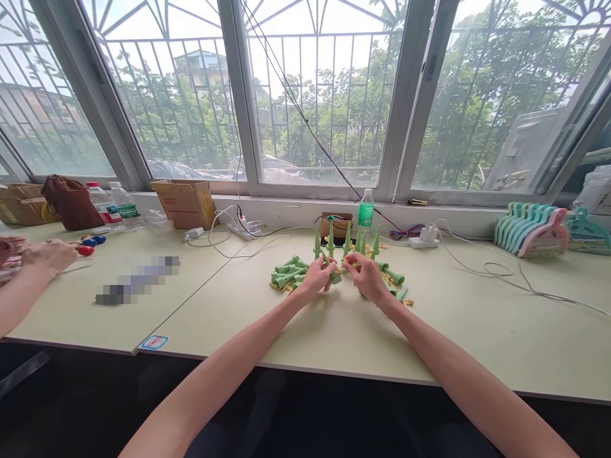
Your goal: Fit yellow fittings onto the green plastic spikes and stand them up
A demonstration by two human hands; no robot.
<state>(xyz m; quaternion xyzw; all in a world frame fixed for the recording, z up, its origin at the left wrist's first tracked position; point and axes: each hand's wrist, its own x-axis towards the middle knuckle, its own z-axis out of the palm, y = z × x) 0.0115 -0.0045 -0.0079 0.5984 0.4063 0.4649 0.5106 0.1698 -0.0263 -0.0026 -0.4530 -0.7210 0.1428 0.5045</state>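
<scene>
My left hand (319, 277) is closed around a green cone-shaped plastic piece (337, 278), its tip pointing up and to the left. Beside it, my right hand (365, 275) pinches at a small yellow part close to the same piece; the fingers partly hide it. Several green cones (331, 240) stand upright just behind my hands, some with yellow parts on them. To the left lies a heap of loose green cone pieces (289, 273). More green pieces (394, 276) and small yellow parts (408, 303) are scattered at the right.
A green-labelled bottle (366, 208) and a small cardboard box (337, 225) stand behind the cones. White cables and a power strip (245, 228) run along the windowsill. Pastel hangers (531, 230) stand at the right. Another person's hand (51, 256) is at the far left.
</scene>
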